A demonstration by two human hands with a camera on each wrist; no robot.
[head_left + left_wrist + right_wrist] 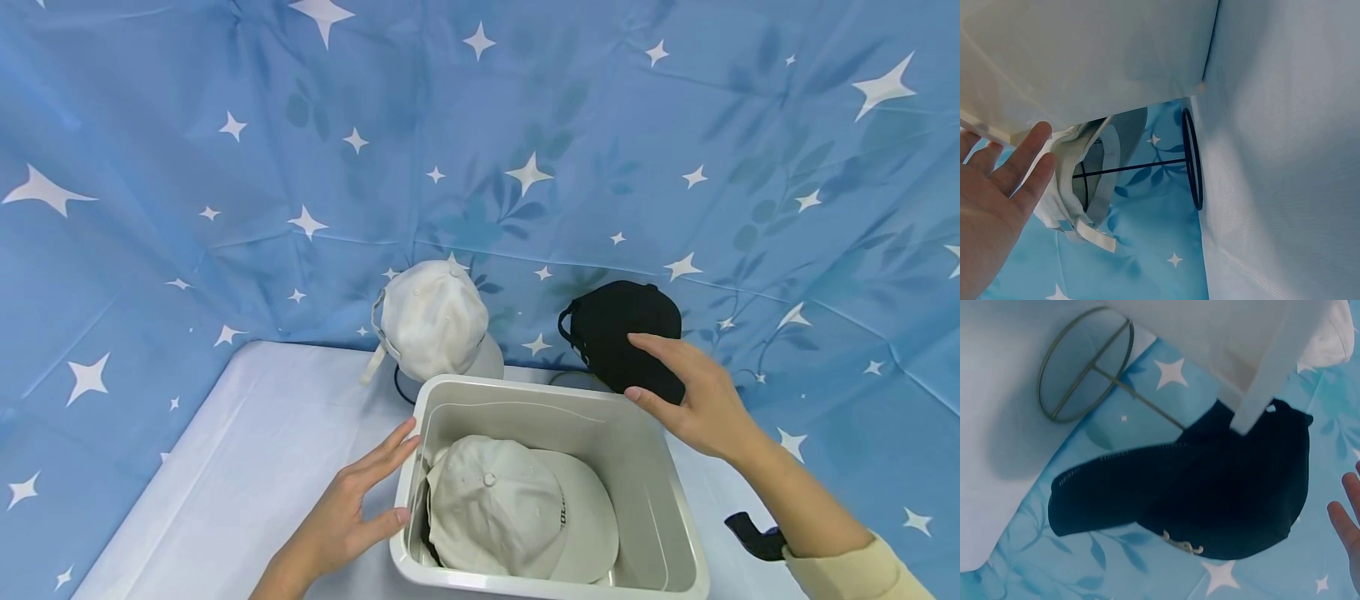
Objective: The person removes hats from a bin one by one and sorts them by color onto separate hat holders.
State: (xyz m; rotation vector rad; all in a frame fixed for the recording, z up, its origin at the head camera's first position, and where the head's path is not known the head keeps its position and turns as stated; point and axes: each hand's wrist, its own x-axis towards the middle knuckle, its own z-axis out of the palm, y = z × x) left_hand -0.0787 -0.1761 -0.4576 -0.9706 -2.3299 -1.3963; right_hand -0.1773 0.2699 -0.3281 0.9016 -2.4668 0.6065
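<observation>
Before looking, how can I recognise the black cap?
On the white table stands a pale bin. Beyond its far right corner is the cap, on a wire stand. Its black colour separates it from the whitish cap inside and the whitish cap further left.

A pale yellow sleeve (858, 571) (lightly creased) ends partway along the right forearm (798, 500), leaving the fingers (669, 352) bare.

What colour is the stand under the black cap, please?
Dull gold; right wrist view shows the stand best.
</observation>
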